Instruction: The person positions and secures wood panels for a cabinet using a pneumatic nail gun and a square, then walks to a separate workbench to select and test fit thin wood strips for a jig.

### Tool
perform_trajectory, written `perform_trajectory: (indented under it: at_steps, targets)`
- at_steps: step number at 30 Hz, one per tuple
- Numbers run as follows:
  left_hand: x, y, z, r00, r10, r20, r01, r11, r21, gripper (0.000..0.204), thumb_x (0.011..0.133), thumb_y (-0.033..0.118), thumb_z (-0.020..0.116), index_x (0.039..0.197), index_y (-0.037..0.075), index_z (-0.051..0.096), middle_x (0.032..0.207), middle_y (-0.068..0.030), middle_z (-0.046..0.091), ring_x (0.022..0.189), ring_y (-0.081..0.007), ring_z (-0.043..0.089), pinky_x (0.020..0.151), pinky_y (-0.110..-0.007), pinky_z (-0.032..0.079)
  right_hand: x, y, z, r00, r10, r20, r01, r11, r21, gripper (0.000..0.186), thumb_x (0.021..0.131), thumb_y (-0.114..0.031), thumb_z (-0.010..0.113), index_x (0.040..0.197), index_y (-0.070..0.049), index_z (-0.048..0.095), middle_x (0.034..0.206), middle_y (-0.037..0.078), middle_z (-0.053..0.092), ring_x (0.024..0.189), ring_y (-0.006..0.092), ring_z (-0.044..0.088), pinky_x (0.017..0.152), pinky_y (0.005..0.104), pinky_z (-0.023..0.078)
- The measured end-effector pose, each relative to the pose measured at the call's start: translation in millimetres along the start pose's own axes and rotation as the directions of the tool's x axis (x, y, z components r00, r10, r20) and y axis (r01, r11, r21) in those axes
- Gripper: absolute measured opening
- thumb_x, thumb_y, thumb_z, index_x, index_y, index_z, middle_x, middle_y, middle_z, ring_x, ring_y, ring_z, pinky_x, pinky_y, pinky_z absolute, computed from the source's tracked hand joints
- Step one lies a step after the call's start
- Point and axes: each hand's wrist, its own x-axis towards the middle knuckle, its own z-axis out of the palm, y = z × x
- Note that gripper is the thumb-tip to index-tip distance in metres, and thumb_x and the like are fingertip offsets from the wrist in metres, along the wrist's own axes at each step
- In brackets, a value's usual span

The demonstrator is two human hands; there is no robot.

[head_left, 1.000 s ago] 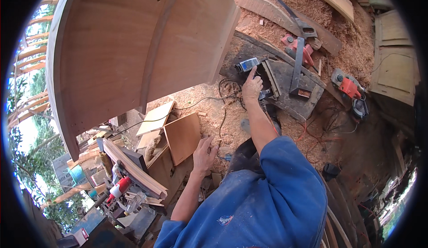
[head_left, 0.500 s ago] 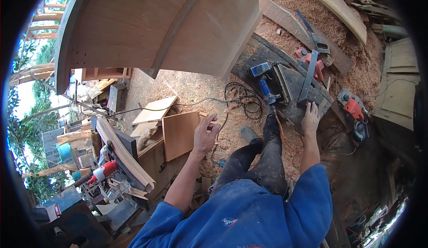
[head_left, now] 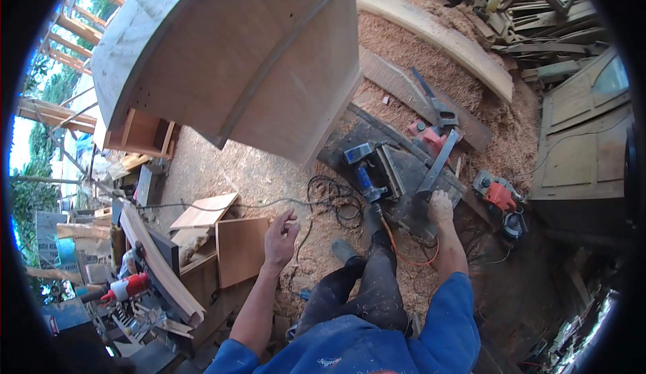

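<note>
My left hand (head_left: pixel 280 238) hangs in the air with loosely bent, parted fingers and holds nothing. Below and left of it lies a reddish-brown wooden panel (head_left: pixel 241 249). My right hand (head_left: pixel 441 208) is low over the dark work board, right beside the dark end of a flat grey metal blade (head_left: pixel 441 162). Its fingertips point down, so whether they grip that end cannot be made out. A blue nail gun (head_left: pixel 368 182) with an orange air hose (head_left: pixel 404 256) lies on the board left of this hand. Farther back is a handsaw (head_left: pixel 444 116) with a dark handle.
A large curved wooden piece (head_left: pixel 249 58) stands at the far left. Red power tools (head_left: pixel 499 196) lie on the right. A black cable (head_left: pixel 333 199) coils across the shavings. Stacked boards and a red-and-white tool (head_left: pixel 128 286) fill the left side; a panelled wooden piece (head_left: pixel 579 145) stands right.
The view has shifted, so the scene sits lower and farther left. My right hand has moved slightly forward along the metal blade's end, its fingers less visible. My left hand stays raised and empty.
</note>
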Motion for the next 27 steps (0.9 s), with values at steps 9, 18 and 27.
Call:
perform_trajectory:
  at_steps: [9, 18, 27]
  targets:
    - [23.0, 66.2, 34.0, 0.995, 0.072, 0.075, -0.049, 0.960, -0.276, 0.070, 0.096, 0.026, 0.067, 0.150, -0.003, 0.033, 0.129, -0.0156, 0.053, 0.113, -0.0216, 0.056, 0.094, -0.036, 0.048, -21.6, -178.2, -157.3, 0.876, 0.082, -0.475, 0.262, 0.746, 0.612, 0.041, 0.072, -0.020, 0.079, 0.103, -0.002, 0.060, 0.097, 0.017, 0.062, 0.091, 0.0375, 0.062, 0.081, 0.0466, 0.051]
    - [106.4, 85.0, -29.2, 0.873, 0.383, -0.302, -0.433, 0.894, -0.118, 0.102, 0.082, 0.057, 0.075, 0.153, 0.001, 0.026, 0.152, -0.0202, 0.029, 0.138, -0.0335, 0.039, 0.114, -0.046, 0.035, 44.7, -373.9, -215.3, 0.583, -0.169, -0.794, 0.789, 0.350, 0.505, 0.058, 0.071, -0.018, 0.081, 0.119, 0.002, 0.057, 0.107, 0.017, 0.061, 0.092, 0.0340, 0.063, 0.078, 0.0409, 0.054]
    - [123.3, 82.0, -55.5, 0.929, 0.349, -0.123, -0.368, 0.842, -0.394, 0.062, 0.093, 0.022, 0.071, 0.144, 0.000, 0.042, 0.127, -0.0094, 0.058, 0.116, -0.0166, 0.054, 0.098, -0.031, 0.044, 56.5, -391.6, -220.1, 0.343, -0.185, -0.921, 0.927, 0.224, 0.300, 0.063, 0.065, -0.015, 0.082, 0.119, 0.006, 0.058, 0.102, 0.016, 0.061, 0.085, 0.0317, 0.064, 0.067, 0.0398, 0.054]
